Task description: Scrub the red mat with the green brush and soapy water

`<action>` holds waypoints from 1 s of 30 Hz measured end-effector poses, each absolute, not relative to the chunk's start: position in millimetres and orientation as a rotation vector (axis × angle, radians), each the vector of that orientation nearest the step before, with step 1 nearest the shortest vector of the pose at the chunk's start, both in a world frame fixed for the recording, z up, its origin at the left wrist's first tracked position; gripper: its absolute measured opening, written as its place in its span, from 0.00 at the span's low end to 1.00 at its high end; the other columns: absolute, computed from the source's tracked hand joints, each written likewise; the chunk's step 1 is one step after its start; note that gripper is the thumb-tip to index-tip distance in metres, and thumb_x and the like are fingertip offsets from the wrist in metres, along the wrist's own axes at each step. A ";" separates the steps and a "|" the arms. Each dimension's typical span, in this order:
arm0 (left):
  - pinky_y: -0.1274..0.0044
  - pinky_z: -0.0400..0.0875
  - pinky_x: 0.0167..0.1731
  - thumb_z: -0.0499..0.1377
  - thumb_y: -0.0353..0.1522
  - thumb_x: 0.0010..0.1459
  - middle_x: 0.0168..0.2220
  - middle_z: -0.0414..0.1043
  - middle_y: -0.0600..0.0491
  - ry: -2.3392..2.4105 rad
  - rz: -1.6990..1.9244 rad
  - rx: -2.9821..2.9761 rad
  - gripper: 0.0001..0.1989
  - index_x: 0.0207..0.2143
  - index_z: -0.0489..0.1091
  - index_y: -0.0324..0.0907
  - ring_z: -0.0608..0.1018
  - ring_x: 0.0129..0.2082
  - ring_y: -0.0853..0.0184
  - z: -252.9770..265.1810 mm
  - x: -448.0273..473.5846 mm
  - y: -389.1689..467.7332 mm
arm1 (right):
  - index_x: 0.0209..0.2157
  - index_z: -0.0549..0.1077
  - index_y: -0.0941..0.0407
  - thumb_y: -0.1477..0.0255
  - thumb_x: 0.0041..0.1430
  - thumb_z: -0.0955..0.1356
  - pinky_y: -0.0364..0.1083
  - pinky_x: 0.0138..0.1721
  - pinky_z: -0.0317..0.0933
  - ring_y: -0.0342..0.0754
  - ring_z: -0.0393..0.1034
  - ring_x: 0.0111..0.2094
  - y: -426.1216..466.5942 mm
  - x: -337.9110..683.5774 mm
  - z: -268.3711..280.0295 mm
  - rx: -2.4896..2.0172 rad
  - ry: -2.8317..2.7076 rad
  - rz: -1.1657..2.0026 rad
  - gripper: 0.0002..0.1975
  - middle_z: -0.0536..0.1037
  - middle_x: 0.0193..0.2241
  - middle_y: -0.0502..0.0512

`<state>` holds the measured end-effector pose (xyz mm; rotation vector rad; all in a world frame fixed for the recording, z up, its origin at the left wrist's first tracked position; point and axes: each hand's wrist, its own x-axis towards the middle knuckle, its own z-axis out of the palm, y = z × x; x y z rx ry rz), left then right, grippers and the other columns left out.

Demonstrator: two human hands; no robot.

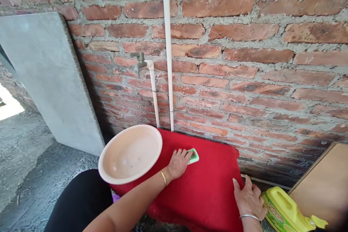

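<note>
A small green-and-white scrub brush [194, 156] lies on a red cloth [206, 185] that covers a low table. My left hand [178, 164], wearing a gold bracelet, has its fingers over the brush's left end and grips it there; the fingers hide part of the brush. My right hand [248, 197], with a silver bangle, is at the right edge of the cloth, fingers apart and nothing visible in them. Close beside it, a yellow detergent bottle [285, 212] leans over on its side. A large pale pink basin [130, 154] rests on the cloth's left end.
Behind the table rises a brick wall [217, 79] with a tap [140, 63] and a tall white pipe [168, 43]. A grey slab [51, 79] leans at the left. A tan board [326, 181] stands at the right.
</note>
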<state>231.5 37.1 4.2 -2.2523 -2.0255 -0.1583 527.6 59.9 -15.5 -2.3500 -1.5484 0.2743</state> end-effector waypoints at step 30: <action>0.62 0.67 0.49 0.52 0.29 0.63 0.53 0.69 0.43 -2.072 -0.201 -2.337 0.26 0.64 0.60 0.46 0.70 0.50 0.57 5.6 313.3 49.8 | 0.62 0.58 0.66 0.46 0.66 0.45 0.59 0.52 0.60 0.63 0.71 0.55 68.0 530.0 6.8 -2.444 -1.650 0.894 0.42 0.74 0.53 0.78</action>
